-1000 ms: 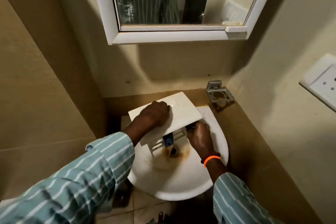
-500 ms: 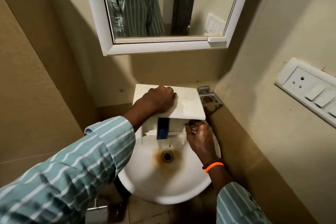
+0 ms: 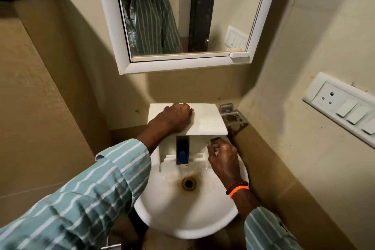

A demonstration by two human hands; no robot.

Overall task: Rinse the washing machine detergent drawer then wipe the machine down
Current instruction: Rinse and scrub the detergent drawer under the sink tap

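Observation:
The white detergent drawer (image 3: 205,121) is held over the back of the white sink (image 3: 188,217), its broad flat face turned up. Its compartments hang below, with a blue insert (image 3: 182,151) standing upright in the middle. My left hand (image 3: 174,117) presses on top of the flat face, fingers curled over its far edge. My right hand (image 3: 222,155) is lower on the right, fingers curled against the drawer's right side. Any tap behind the drawer is hidden. No running water is visible.
The drain (image 3: 188,182) has a rusty stain around it. A metal holder (image 3: 233,116) is fixed to the wall right of the drawer. A white-framed mirror (image 3: 182,65) hangs above, and a switch panel (image 3: 343,105) is on the right wall. Tiled walls close in on both sides.
The drawer has gone from tilted over the basin to level at the back of the sink. My right hand stayed at its right side. My view has tipped upward.

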